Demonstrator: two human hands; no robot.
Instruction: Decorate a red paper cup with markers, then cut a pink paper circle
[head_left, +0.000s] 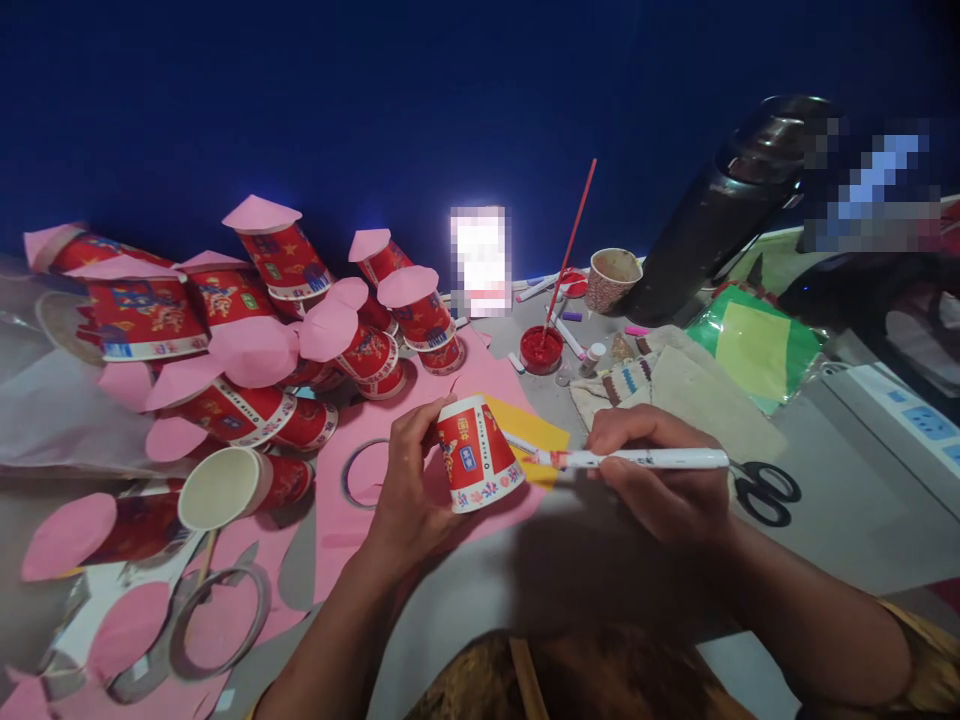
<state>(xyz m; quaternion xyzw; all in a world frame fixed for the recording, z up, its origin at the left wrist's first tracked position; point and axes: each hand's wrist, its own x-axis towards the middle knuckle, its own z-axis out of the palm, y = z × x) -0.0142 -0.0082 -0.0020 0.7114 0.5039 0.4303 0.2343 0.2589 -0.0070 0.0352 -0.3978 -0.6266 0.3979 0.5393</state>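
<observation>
My left hand (409, 480) is closed around a red printed paper cup (471, 455), which is tipped upside down with its white-rimmed mouth low. In my right hand (660, 455) is a white marker (667, 458) with a red tip end, pointing left at the cup. A small gap seems to show between the marker tip and the cup's side. Behind the cup lies a yellow paper piece (551, 432), on and beside a pink paper sheet (341, 550). Black-handled scissors (769, 490) rest to the right of my right hand, their blades partly hidden.
Several red cups with pink paper cones (262, 215) crowd the left. Tape rolls (259, 610) lie at front left. A red paint pot (541, 350) with a stick stands behind, near a patterned cup (615, 278), a cloth (697, 390) and a black flask (720, 200).
</observation>
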